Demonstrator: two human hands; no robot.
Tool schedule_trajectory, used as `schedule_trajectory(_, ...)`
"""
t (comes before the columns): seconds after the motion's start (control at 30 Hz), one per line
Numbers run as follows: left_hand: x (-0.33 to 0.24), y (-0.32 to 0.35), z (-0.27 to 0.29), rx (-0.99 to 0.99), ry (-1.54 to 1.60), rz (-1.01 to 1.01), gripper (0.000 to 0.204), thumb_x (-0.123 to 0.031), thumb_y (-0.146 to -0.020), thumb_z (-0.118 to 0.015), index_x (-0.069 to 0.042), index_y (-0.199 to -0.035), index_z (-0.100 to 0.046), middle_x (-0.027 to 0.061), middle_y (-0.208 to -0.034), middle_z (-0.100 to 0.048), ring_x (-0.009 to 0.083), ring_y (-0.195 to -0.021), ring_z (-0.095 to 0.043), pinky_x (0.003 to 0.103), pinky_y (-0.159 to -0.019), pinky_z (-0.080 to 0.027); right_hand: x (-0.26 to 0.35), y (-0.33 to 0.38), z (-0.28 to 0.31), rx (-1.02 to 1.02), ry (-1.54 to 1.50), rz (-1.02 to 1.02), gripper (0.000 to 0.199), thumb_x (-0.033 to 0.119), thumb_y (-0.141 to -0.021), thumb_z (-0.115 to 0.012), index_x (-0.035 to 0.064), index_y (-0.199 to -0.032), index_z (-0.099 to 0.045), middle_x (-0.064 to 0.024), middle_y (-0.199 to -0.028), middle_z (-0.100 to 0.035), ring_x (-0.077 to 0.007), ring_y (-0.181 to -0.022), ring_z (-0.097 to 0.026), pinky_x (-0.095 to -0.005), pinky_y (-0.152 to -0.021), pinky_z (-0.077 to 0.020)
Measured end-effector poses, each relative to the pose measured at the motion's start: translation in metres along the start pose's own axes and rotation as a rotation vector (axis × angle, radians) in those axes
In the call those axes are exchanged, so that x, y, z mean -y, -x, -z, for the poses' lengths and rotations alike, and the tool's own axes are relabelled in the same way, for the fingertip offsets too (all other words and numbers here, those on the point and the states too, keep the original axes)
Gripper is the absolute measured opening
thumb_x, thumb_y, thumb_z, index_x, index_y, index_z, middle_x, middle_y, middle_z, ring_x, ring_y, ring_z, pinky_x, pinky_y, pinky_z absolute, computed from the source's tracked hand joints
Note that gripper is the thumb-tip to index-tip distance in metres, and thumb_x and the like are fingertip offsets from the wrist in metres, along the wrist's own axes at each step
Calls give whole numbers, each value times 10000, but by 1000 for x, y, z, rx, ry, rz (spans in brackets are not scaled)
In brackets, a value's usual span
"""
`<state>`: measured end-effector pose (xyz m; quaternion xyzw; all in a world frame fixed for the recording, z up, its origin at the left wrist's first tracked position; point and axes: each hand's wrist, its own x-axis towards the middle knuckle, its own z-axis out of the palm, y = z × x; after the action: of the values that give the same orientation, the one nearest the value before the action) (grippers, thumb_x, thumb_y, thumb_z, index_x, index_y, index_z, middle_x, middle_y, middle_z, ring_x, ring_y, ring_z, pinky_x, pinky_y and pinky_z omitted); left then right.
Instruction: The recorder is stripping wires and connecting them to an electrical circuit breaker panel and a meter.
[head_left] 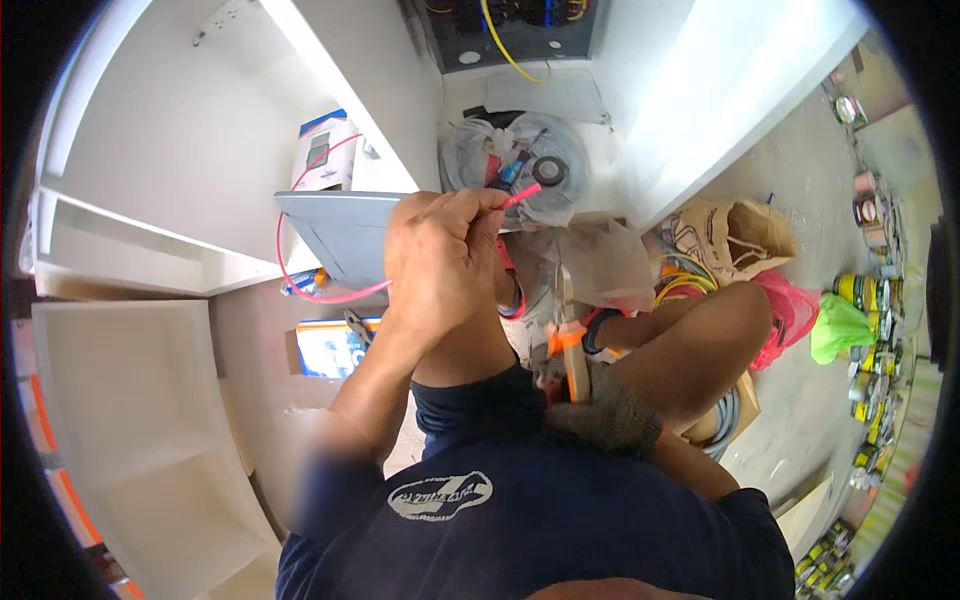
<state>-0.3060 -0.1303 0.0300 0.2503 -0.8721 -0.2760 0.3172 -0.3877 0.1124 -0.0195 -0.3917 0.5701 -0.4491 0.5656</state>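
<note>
My left hand (440, 260) is closed on a pinkish-red wire (525, 195), whose short end sticks out past the thumb and forefinger. The rest of the wire loops away to the left, over a grey flat panel (335, 235) beside the hand. My right hand (610, 410), in a dark grey work glove, sits low over my lap. It grips an orange-handled utility knife (572, 350) that points away from me. The fingers around the handle are partly hidden. The knife and wire end are apart.
Ahead, an open electrical panel (515, 35) with a yellow wire stands between white cabinet walls. Below it lies a clear plastic bag with a black tape roll (549, 172). Pliers (357, 326) rest by a blue-white box (325, 350). Rightward are a paper bag (735, 235) and several paint cans (862, 292).
</note>
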Motion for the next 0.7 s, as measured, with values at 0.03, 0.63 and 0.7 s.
schedule_trajectory(0.03,-2,1,-2,16,-1,0,158,-58,-855,-672,-26,-997,-732,168,-847,-701,303,-771,-687,356,-714,-529,16,-5,6,-58,118,-164,615,125,-767,-700,37,-1333,-477,-140,-1209,-593,-265,-1090,-602,-390,-971,-466)
schedule_trajectory(0.63,-9,8,-24,85,267,26,135,-18,-883,-647,7,-1002,-704,179,-858,-685,307,-761,-675,363,-667,-529,4,-26,25,-375,544,176,712,87,-730,-695,-54,-1380,-438,-262,-1107,-596,-418,-1038,-599,-449,-949,-481)
schedule_trajectory(0.7,-10,9,-20,109,262,75,133,-22,-871,-651,0,-990,-706,177,-864,-688,318,-758,-674,373,-680,-531,6,-26,25,-379,522,150,736,91,-718,-704,-39,-1390,-433,-250,-1097,-598,-420,-1019,-600,-447,-941,-486)
